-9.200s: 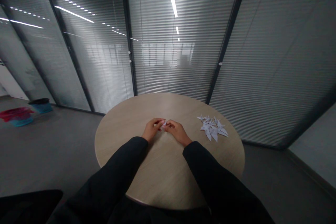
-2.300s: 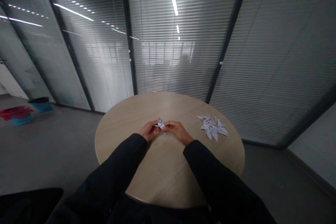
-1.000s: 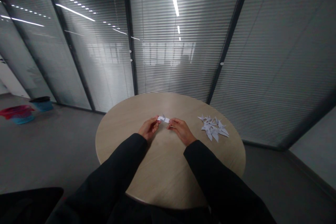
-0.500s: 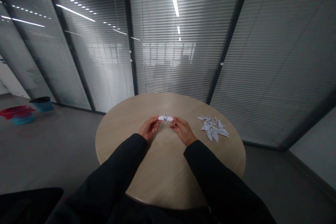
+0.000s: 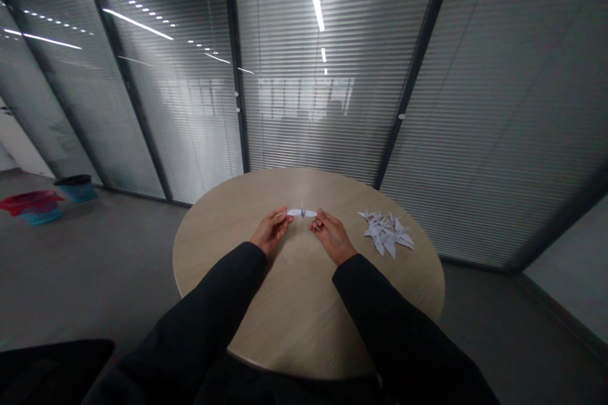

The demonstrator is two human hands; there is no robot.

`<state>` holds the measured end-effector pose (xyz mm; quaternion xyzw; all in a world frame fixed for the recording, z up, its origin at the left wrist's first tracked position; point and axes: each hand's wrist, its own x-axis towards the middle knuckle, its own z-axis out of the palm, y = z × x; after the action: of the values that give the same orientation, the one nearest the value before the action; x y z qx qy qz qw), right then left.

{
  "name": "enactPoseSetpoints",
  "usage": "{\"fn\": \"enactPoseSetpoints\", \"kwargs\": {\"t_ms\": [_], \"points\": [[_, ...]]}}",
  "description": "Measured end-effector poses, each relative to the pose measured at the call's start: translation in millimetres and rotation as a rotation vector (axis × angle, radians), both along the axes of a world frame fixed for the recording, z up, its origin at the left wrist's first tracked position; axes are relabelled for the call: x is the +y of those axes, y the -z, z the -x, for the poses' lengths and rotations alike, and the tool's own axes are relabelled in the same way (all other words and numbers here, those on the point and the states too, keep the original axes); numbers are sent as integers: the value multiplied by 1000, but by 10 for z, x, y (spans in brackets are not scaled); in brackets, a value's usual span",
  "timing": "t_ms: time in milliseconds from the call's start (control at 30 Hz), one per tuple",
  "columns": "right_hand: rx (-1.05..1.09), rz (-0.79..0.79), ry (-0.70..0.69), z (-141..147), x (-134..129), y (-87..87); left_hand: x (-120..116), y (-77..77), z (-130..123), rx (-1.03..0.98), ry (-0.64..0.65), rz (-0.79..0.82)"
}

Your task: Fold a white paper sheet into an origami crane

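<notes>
A white paper crane (image 5: 303, 212) is stretched between my two hands over the middle of the round table. Its wings spread sideways and a thin point sticks up from its centre. My left hand (image 5: 272, 230) pinches the tip of the left wing between thumb and fingers. On the other side, my right hand (image 5: 331, 235) pinches the right wing tip. To the right of my right hand lies a pile of white folded paper cranes (image 5: 386, 230), several of them overlapping on the tabletop.
The round wooden table (image 5: 285, 316) stands close to a glass partition with blinds (image 5: 313, 126). On the floor at the left are a blue bin with a red liner (image 5: 35, 207) and a blue bin with a black liner (image 5: 77, 188). A dark chair edge (image 5: 57, 367) shows lower left.
The crane's wings are pulled out flatter and wider, and its middle looks narrower. My right hand has shifted very slightly to the right. The pile is unchanged.
</notes>
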<state>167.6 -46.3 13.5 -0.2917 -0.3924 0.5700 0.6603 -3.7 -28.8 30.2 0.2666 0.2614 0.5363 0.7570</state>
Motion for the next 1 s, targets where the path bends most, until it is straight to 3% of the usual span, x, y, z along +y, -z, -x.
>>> {"fn": "enactPoseSetpoints", "kwargs": {"t_ms": [533,1000], "points": [[-9,-50,1,-3,14,14,14,38,6,39,-19,-67],[114,19,-107,-26,-20,-66,-71,-25,10,166,91,-163]]}}
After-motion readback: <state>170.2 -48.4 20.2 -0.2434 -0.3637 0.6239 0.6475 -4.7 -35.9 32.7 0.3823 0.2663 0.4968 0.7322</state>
